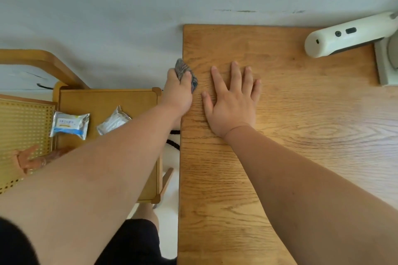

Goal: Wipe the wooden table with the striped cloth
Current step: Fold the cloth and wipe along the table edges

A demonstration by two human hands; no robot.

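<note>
The wooden table (290,135) fills the right half of the view, its left edge running down the middle. My left hand (178,90) grips the grey-blue striped cloth (185,71), bunched up, right at that left edge near the far corner. Most of the cloth is hidden inside the fist. Just to the right of the cloth, my right hand (232,101) lies flat on the tabletop, palm down, fingers spread, holding nothing.
A white device (344,35) on a grey stand (385,64) sits at the table's far right. Left of the table stands a lower wooden side table (107,101) with two foil packets (70,125) (113,123). A rattan surface (23,127) lies far left. The wall is close behind.
</note>
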